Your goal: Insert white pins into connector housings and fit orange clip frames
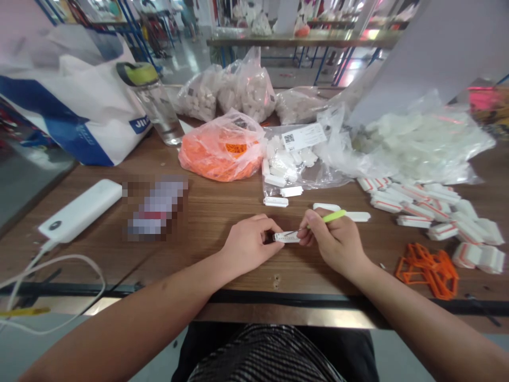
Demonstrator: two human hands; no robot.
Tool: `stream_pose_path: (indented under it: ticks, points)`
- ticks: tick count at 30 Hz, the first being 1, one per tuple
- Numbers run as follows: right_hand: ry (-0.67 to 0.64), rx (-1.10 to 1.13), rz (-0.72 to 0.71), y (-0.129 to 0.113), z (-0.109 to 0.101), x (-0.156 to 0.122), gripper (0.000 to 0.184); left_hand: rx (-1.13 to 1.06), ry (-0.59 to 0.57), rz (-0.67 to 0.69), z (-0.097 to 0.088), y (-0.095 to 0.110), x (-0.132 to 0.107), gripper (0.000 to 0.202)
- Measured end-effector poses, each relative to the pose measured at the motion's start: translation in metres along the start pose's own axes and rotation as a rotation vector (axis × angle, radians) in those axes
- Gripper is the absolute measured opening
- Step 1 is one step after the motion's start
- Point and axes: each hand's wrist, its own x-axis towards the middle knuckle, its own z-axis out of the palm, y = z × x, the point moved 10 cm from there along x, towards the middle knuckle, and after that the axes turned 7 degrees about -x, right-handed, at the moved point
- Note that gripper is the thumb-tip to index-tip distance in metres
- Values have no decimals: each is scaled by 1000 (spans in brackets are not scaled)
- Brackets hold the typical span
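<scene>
Both hands meet at one white plastic piece [286, 237] lying left-right: I see my left hand [248, 245] pinching its left end, my right hand [332, 241] gripping a green-handled pick [318, 221] that touches its top.

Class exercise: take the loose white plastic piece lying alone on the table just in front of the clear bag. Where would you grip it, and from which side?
The white plastic piece lies flat, long axis left to right, with bare table around it. Probably best: come from above and pinch across its short width at the middle, fingers on the near and far long edges.
</scene>
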Motion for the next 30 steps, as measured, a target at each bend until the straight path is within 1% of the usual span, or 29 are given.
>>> stream_pose_path:
  ticks: [6,11,13,14,16,18,19,20,22,27,30]
  points:
    - [-25,1,27,4,2,0,44,3,-4,9,0,0,1,9]
    - [-79,-71,7,-1,5,2,44,6,-4,7,0,1,0,10]
    - [-99,-158,-61,-10,8,2,42,6,2,6,0,1,0,10]
    - [-99,-229,-120,-18,9,1,41,10,4,5,0,1,0,9]
    - [-92,-394,-278,-37,13,-3,40,25,10,-6,-1,1,0,8]
    - [-82,-512,-417,-51,17,-10,40,32,13,-19,-1,0,0,7]
    - [-73,-529,-448,-54,18,-12,40,31,12,-21,-1,0,0,8]
    - [-65,-519,-447,-54,17,-13,40,27,11,-20,0,0,0,8]
    - [-24,-437,-369,-47,9,-12,39,20,10,-14,0,1,0,8]
    - [96,-149,-104,-20,-14,-3,41,-12,4,-27,-1,-1,0,10]
    - [85,-14,49,-2,-14,4,45,-3,-3,-11,-1,0,0,11]
